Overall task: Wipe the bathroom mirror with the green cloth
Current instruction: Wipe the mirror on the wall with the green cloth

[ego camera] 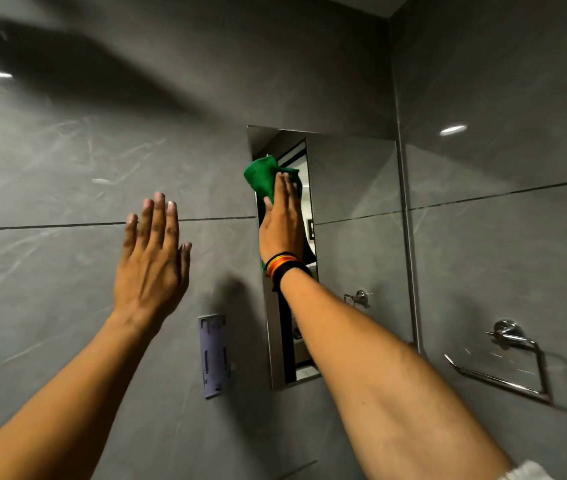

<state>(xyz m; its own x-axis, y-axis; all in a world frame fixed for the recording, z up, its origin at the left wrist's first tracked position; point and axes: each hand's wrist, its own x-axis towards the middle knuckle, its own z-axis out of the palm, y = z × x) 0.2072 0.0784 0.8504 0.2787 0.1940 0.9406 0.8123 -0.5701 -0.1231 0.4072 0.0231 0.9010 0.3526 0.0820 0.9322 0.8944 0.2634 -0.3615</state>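
Note:
A tall rectangular mirror (351,209) hangs on the grey tiled wall, right of centre. The green cloth (261,176) is pressed flat against the mirror's upper left edge under my right hand (282,223), whose fingers point up; that wrist wears black, red and yellow bands. Part of the cloth shows below the wrist too. My left hand (152,261) is raised with its fingers spread, flat at the wall to the left of the mirror, holding nothing.
A pale purple wall bracket (213,356) sits on the tile just left of the mirror's lower part. A chrome towel ring (514,358) is mounted on the side wall at the right, and the mirror shows its reflection (358,298).

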